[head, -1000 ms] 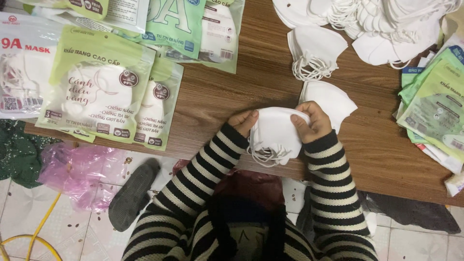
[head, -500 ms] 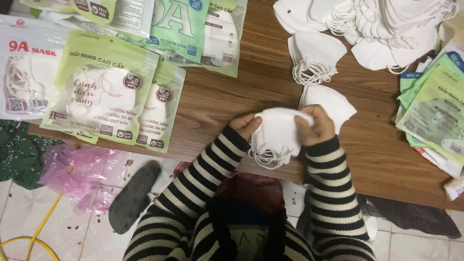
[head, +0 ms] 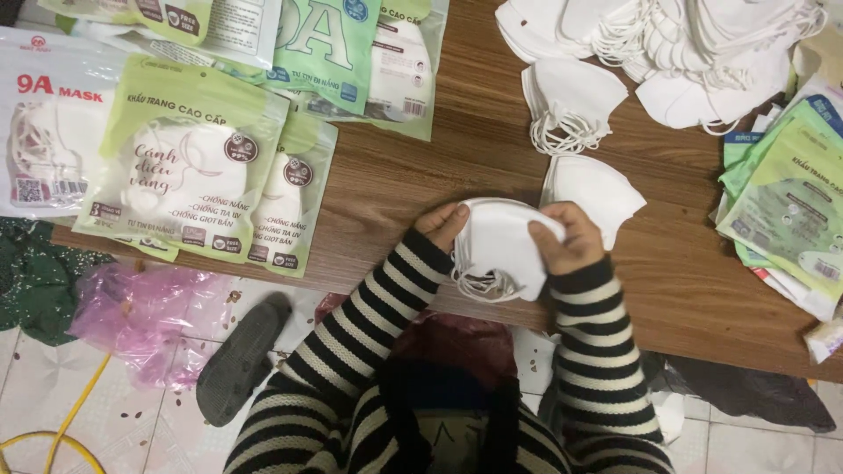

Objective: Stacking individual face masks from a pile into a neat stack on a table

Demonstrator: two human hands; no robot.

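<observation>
My left hand [head: 442, 223] and my right hand [head: 568, 239] both grip a small stack of folded white face masks [head: 493, 250] just above the near edge of the wooden table [head: 421, 189]. Their ear loops hang down below the stack. Another folded white mask [head: 595, 186] lies flat on the table right behind my right hand. Both arms wear black-and-white striped sleeves.
A loose heap of white masks [head: 667, 48] fills the far right. Green and white filled mask packets [head: 189, 171] lie at the left. Empty green packets [head: 786, 206] are stacked at the right edge. On the tiled floor lie a dark slipper [head: 239, 358] and pink plastic [head: 145, 320].
The hands have stayed at the same spot on the stack, with only small finger shifts squaring the masks. The view has drifted slightly.
</observation>
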